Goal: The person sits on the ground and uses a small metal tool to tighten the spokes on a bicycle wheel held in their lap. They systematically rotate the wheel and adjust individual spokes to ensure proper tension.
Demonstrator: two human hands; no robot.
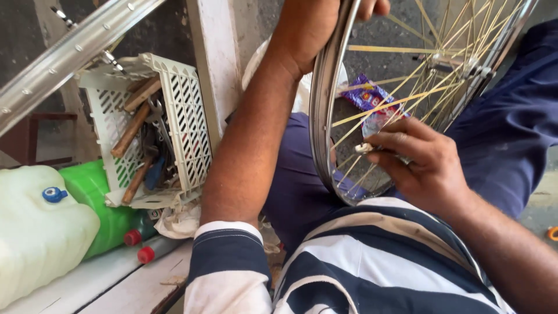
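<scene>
Nearest me, my right hand [421,166] pinches a small pale piece against the inside of the bicycle wheel [334,116], which stands upright between my knees. Left hand [308,29] is clamped on the rim's top edge, steadying it. I judge the step is spoke fitting; the next move calls for a steady rim. Farther left: white crate [186,110] of tools [131,131], green bottle [96,192], white jug [35,232].

Head cam, one view, looks steeply down, close on lap.
</scene>
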